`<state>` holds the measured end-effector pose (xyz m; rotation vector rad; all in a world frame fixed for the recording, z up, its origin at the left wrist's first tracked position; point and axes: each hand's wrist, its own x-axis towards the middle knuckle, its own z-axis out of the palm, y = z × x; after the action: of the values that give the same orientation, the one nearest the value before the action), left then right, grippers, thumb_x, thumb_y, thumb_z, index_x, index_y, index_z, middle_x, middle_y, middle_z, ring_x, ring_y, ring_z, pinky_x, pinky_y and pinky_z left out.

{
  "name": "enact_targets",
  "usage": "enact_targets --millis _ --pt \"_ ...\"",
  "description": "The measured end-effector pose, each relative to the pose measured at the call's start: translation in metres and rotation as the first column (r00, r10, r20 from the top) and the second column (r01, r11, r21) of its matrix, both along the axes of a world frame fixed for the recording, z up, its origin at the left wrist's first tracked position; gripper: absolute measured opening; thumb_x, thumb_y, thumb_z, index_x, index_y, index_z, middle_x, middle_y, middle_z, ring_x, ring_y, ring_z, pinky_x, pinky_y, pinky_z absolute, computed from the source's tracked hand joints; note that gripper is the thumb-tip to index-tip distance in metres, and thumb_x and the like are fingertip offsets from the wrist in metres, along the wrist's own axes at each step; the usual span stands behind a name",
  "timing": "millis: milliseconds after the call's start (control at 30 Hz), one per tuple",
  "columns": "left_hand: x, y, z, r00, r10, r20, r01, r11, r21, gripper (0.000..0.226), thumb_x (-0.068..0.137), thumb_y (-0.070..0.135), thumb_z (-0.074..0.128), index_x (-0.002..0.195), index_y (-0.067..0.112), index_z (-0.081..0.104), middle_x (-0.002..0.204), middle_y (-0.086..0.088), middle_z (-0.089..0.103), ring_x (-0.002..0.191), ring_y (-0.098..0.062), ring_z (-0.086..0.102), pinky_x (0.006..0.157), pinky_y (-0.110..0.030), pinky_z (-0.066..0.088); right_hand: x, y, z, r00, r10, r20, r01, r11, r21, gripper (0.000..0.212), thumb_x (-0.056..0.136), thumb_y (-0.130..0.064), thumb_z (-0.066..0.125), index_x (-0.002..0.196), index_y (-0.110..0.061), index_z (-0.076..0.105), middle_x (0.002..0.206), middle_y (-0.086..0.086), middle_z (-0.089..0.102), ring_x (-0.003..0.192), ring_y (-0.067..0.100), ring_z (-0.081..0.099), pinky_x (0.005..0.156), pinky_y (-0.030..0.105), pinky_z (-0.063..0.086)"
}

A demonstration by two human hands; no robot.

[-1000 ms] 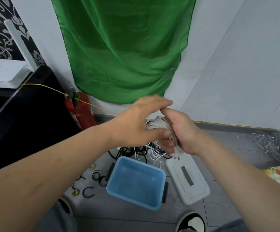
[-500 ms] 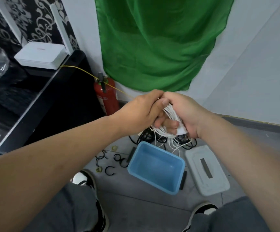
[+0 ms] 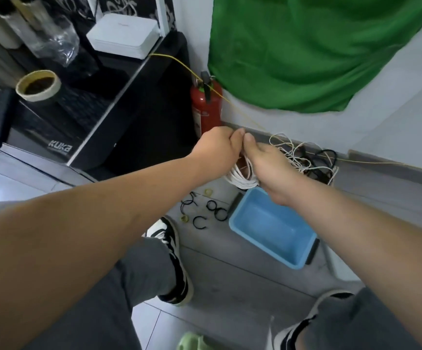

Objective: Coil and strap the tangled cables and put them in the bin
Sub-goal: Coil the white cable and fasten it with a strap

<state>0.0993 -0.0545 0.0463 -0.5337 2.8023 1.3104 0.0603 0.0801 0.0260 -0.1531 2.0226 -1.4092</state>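
Head view: since half a second ago my hands have dropped, and the white coil point(image 3: 240, 179) now hangs just over the far corner of the blue bin point(image 3: 237, 218). My left hand point(image 3: 217, 150) and right hand point(image 3: 268, 168) both curl round the coil's top, thumbs meeting. No strap on it that I can see, so binning looks premature. Beyond the right fingers the tangled cables point(image 3: 303, 157) lie loose. Below the left fingers, black straps point(image 3: 199, 221) lie on the floor.

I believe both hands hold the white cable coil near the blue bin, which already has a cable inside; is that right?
Not quite: the head view shows the blue bin empty; left hand and right hand do hold the white cable coil.
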Motion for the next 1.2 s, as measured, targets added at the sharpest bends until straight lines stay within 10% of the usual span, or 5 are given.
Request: enact_targets --millis 133,300,600,800,1200 --pt "0.001 0.007 -0.028 0.995 0.027 0.095 -0.032 0.998 0.060 0.048 0.106 0.038 0.043 0.064 0.017 0.050 0.070 -0.007 0.062 0.070 -0.029 0.058 0.058 -0.028 0.035 0.002 0.008 -0.019 0.990 0.014 0.139 -0.021 0.998 0.051 0.079 0.080 -0.083 0.051 0.111 -0.012 0.071 0.110 0.018 0.075 0.108 0.038 0.071 0.094 0.061 0.056" --pt "-0.011 0.010 -0.058 0.982 0.103 0.161 -0.117 0.990 0.080 0.048 0.108 0.035 0.039 0.065 0.015 0.051 0.096 -0.026 0.071 0.094 -0.041 0.068 0.067 -0.029 0.038 -0.006 0.005 -0.052 0.992 0.016 0.127 -0.033 0.991 0.132 0.050 0.106 -0.053 0.038 0.110 -0.011 0.064 0.102 0.029 0.069 0.095 0.048 0.072 0.051 0.035 0.057" --pt "-0.013 -0.004 -0.140 0.908 0.205 0.366 -0.283 0.943 0.174 0.059 0.109 0.048 0.025 0.086 0.011 0.065 0.093 -0.019 0.074 0.083 -0.030 0.068 0.081 -0.043 0.057 -0.028 -0.013 -0.123 0.994 0.044 -0.104 0.015 0.859 0.511 0.045 0.106 -0.046 0.039 0.102 -0.006 0.058 0.091 0.019 0.070 0.046 0.025 0.057 0.028 0.014 0.025" --pt "0.020 -0.024 -0.234 0.592 0.048 0.805 0.249 0.939 -0.238 0.034 0.100 0.036 0.048 0.115 0.010 0.064 0.131 -0.015 0.060 0.116 -0.032 0.058 0.095 -0.041 0.051 -0.037 -0.023 -0.158 0.997 0.020 -0.081 0.021 0.877 0.480 0.037 0.105 -0.047 0.041 0.100 -0.011 0.051 0.104 0.018 0.067 0.090 0.042 0.068 0.077 0.049 0.058" --pt "0.042 -0.026 -0.290 0.388 -0.100 0.916 0.557 0.818 -0.146 0.063 0.093 0.023 0.054 0.153 0.015 0.037 0.153 -0.012 0.021 0.133 -0.037 0.034 0.109 -0.050 0.041 -0.035 -0.025 -0.181 0.969 -0.152 0.195 0.087 0.949 0.304 0.051 0.100 -0.056 0.052 0.119 -0.010 0.058 0.100 0.010 0.067 0.076 0.031 0.071 0.039 0.027 0.050"
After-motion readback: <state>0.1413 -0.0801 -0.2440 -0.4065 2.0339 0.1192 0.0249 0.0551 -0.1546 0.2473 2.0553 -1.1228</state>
